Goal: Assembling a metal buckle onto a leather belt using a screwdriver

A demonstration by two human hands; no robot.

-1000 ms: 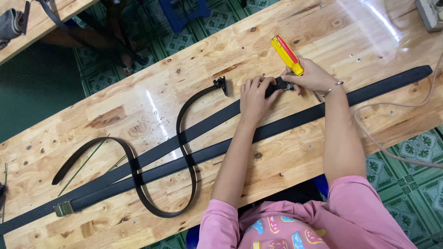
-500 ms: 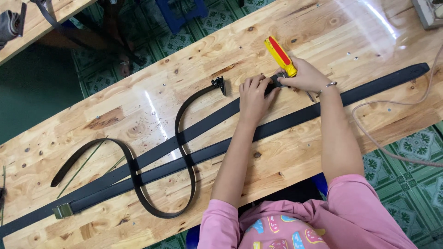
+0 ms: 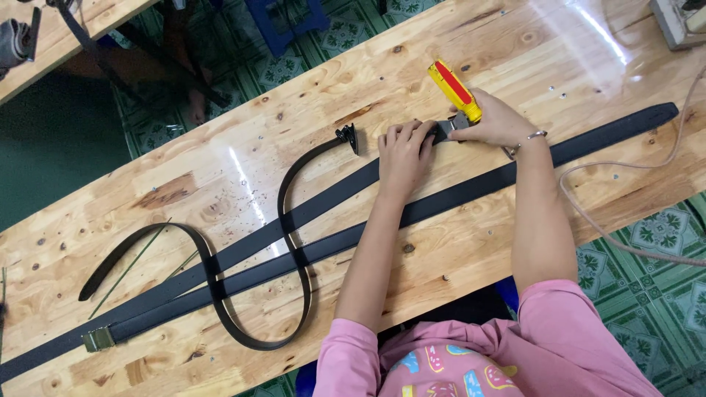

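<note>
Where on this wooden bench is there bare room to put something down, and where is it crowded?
Bare wood lies along the far edge of the bench, beyond the curled belt, and at the far right between the yellow screwdriver and the grey box. It is crowded in the middle, where the straight belts run under the left hand and right hand.

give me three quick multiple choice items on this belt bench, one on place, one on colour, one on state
1. Where does the brass-coloured belt buckle lie?
A. near the table's left end
B. under the right hand
C. on the floor

2. What colours is the handle of the screwdriver?
A. green and white
B. yellow and red
C. all black

3. What is the left hand doing?
A. hanging off the table
B. pressing on a black belt strap
C. holding the buckle

Answers: 1 A, it sits far left; 2 B, yellow with a red stripe; 3 B, fingers flat on strap.
</note>
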